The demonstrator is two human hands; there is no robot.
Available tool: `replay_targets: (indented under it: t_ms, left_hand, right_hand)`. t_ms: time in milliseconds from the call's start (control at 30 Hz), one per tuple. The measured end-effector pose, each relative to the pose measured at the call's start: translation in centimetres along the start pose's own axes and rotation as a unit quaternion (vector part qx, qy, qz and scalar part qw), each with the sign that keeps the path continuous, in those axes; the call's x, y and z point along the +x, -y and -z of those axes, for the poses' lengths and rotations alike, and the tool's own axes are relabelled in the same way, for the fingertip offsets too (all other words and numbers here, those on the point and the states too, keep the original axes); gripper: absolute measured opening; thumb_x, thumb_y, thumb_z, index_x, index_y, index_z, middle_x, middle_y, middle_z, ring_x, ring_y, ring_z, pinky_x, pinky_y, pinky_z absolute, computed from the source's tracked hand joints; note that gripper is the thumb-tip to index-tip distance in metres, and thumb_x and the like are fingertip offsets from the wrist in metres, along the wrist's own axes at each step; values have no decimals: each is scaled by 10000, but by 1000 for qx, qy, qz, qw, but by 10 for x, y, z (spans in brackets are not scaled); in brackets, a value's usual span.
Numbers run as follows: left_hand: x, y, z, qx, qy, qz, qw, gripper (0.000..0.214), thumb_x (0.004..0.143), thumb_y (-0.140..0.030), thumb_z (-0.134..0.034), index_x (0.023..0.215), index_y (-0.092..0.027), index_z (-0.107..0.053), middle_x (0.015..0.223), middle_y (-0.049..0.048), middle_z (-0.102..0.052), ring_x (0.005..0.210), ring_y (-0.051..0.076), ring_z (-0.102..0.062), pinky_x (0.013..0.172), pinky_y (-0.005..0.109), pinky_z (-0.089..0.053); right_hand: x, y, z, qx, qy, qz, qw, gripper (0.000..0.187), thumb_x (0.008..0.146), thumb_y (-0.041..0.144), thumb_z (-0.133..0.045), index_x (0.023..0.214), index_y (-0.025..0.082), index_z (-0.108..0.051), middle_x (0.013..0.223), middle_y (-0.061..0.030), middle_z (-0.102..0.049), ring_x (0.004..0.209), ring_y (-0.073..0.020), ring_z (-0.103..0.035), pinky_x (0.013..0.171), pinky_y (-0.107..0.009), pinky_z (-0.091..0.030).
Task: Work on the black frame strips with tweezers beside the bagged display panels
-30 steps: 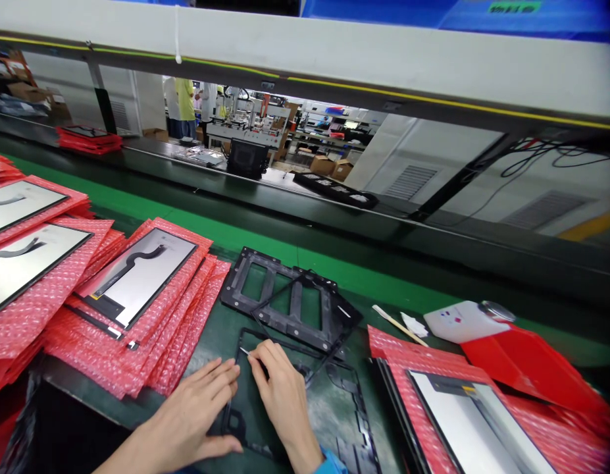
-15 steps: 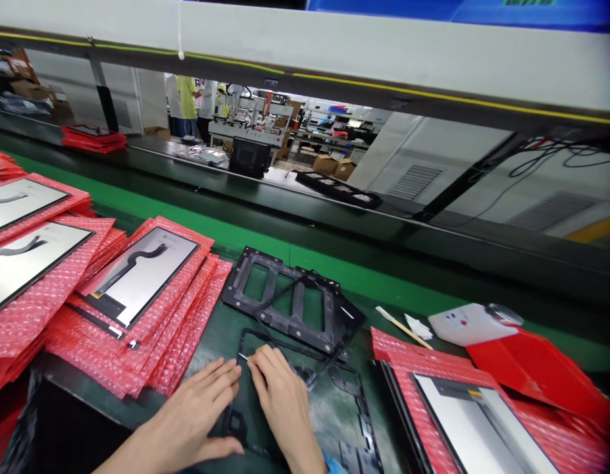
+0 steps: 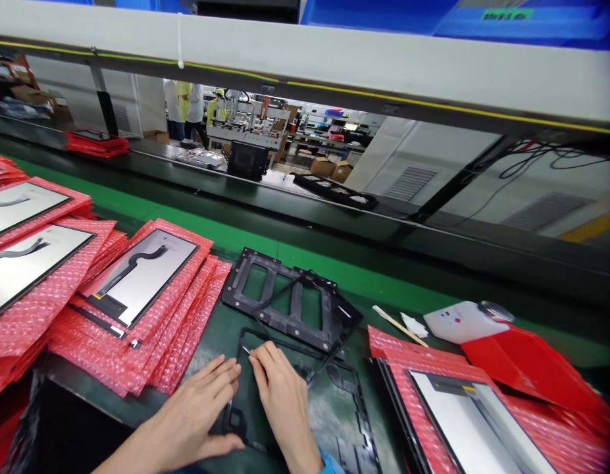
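Note:
My left hand [image 3: 199,411] lies flat with fingers stretched on the left edge of a thin black frame [image 3: 334,395] on the dark green mat. My right hand [image 3: 279,392] is closed in a pinch on a small white tab [image 3: 246,349] at the frame's top left corner. Just beyond the frame sits a thicker black plastic tray with cut-outs [image 3: 289,299], with a loose thin black bezel leaning across it.
Stacks of red bubble-wrap sleeves with display panels [image 3: 137,283] fill the left. Another panel on red wrap [image 3: 462,421] lies right, beside a red bin [image 3: 526,368], a white bottle [image 3: 462,320] and a wooden stick [image 3: 399,326]. A green conveyor [image 3: 285,253] runs behind; people stand far off.

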State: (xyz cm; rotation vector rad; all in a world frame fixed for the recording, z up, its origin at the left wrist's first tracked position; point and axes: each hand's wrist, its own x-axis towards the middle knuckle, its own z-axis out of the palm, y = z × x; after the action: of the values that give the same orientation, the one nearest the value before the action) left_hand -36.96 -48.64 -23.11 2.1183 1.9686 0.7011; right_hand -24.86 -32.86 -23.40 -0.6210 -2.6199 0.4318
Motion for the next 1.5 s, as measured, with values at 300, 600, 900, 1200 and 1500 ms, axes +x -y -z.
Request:
replay_targets:
  t_ms: [300, 600, 900, 1200, 1500]
  left_hand:
    - [2, 0, 2, -5, 1, -3, 1000, 605, 848, -504, -602, 1304, -134, -456, 1404, 148, -478, 1341, 277, -392, 1157, 471, -306]
    - [2, 1, 2, -17, -7, -5, 1000, 617, 839, -504, -616, 1307, -135, -456, 1400, 151, -483, 1331, 278, -406, 1155, 467, -311]
    - [3, 1, 4, -16, -9, -10, 1000, 614, 836, -521, -610, 1296, -139, -470, 1394, 153, -490, 1331, 281, -406, 1152, 463, -318]
    - [2, 2, -1, -14, -9, -5, 1000, 600, 845, -501, -608, 1305, -146, -459, 1392, 159, -488, 1328, 291, -409, 1138, 479, -336]
    - [1, 1, 1, 8, 3, -2, 1000, 607, 847, -522, -595, 1300, -142, -459, 1410, 146, -472, 1339, 286, -393, 1151, 468, -319]
  right_hand:
    - [-4, -2, 3, -3, 35, 27, 999, 256, 997, 228, -312, 964, 251, -564, 935, -28, -571, 876, -161, -585, 675, -241, -486]
    - [0, -4, 3, -54, 40, 80, 995, 243, 970, 159, -323, 891, 235, -540, 883, -21, -583, 798, -159, -588, 606, -253, -444]
    - [2, -8, 2, -31, 88, 64, 994, 193, 988, 189, -333, 922, 241, -507, 911, -3, -560, 835, -147, -598, 628, -235, -438]
    - [0, -5, -10, -41, 36, 37, 998, 238, 1001, 204, -287, 924, 236, -510, 897, -21, -583, 846, -174, -583, 655, -262, -437]
    - [-1, -7, -3, -41, 49, 67, 996, 238, 1004, 222, -292, 888, 236, -499, 854, -18, -569, 813, -170, -566, 614, -256, -409]
